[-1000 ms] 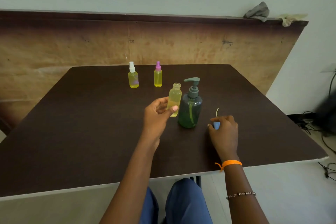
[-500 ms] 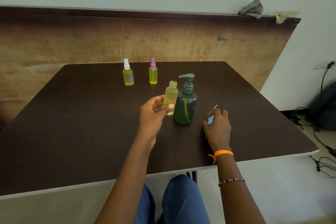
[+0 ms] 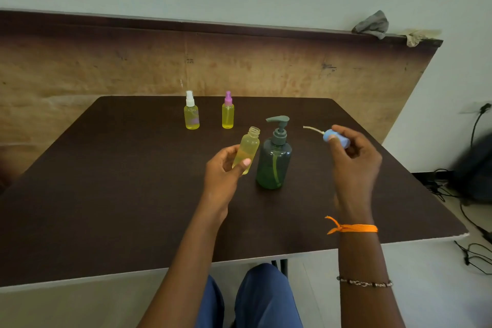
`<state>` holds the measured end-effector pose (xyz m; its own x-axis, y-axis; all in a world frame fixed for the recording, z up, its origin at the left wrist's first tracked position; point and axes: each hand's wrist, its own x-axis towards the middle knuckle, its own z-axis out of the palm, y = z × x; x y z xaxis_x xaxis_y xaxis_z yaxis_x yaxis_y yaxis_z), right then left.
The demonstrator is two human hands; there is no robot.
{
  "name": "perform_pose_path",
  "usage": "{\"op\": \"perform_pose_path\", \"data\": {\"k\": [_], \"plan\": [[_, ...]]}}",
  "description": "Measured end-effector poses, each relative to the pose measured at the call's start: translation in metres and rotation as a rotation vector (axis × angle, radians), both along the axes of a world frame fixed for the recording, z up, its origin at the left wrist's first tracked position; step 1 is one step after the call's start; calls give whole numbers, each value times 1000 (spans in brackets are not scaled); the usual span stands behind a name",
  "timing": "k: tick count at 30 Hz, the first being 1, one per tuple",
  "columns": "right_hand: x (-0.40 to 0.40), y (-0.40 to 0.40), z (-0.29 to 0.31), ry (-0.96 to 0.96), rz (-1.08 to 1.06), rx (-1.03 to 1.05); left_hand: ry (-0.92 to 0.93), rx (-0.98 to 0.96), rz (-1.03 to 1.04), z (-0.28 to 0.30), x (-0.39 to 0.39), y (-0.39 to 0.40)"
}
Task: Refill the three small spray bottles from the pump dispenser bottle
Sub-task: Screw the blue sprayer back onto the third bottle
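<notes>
My left hand (image 3: 223, 170) grips an uncapped small yellow bottle (image 3: 248, 147), tilted slightly, just left of the dark green pump dispenser bottle (image 3: 274, 160) standing on the brown table (image 3: 106, 181). My right hand (image 3: 354, 157) pinches a blue spray cap (image 3: 336, 138) with its thin dip tube (image 3: 312, 129) pointing left, lifted above the table to the right of the pump bottle. Two more small yellow spray bottles stand farther back: one with a white cap (image 3: 191, 112) and one with a pink cap (image 3: 228, 112).
A wooden board (image 3: 80, 69) leans against the wall behind the table. Crumpled cloths (image 3: 372, 24) lie on its top edge at right. Cables (image 3: 452, 189) and a dark bag (image 3: 476, 168) sit on the floor to the right. My knees are under the front edge.
My right hand has lifted the blue spray cap off the table and raised it beside the pump bottle. My left hand still holds the open yellow bottle in about the same place.
</notes>
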<state>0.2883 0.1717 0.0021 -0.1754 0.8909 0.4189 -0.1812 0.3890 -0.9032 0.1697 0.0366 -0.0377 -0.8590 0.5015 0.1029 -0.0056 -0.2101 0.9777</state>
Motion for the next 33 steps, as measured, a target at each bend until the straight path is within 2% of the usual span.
{"op": "perform_pose_path", "data": {"k": [7, 13, 16, 22, 25, 33], "plan": [[-5, -13, 33, 127, 93, 70, -24, 0, -27, 0, 0, -1], [-22, -16, 45, 106, 255, 44, -21, 26, -40, 3, -2, -5], [-33, -17, 54, 66, 260, 96, -26, 40, -37, 2, -4, -6], [-54, -11, 68, -136, 309, 281, -31, 70, -39, 5, -5, -6], [-62, -11, 75, -296, 441, 404, -27, 92, -47, 9, -5, -8], [-78, -3, 93, -692, 828, 572, 0, 156, -82, 17, -6, -14]]}}
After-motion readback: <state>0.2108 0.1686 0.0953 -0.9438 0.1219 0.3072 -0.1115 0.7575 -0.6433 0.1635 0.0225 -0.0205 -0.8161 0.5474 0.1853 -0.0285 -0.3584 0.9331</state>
